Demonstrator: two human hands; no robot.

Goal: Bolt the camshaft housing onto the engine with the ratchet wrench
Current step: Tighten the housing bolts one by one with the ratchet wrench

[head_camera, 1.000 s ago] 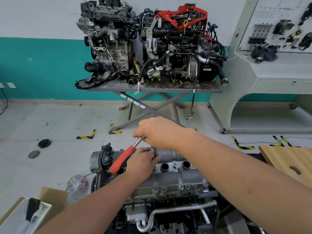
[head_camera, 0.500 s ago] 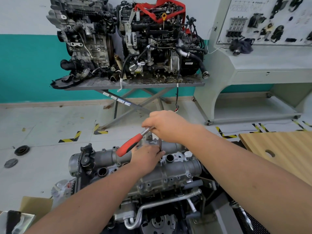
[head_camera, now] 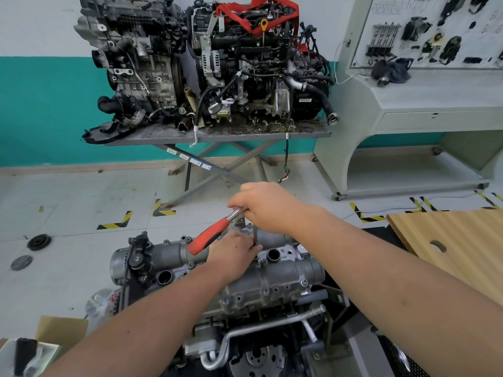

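Both my hands on the ratchet wrench (head_camera: 209, 235) over the camshaft housing (head_camera: 275, 284).

My right hand (head_camera: 268, 206) is clenched over the wrench's head end; the red grip sticks out down-left of those fingers, free of either hand. Just below them the thin extension bar (head_camera: 255, 235) drops to the housing, where my left hand (head_camera: 234, 251) pinches its lower end, fingertips touching the metal. The housing sits on the engine (head_camera: 245, 336) right under both hands.
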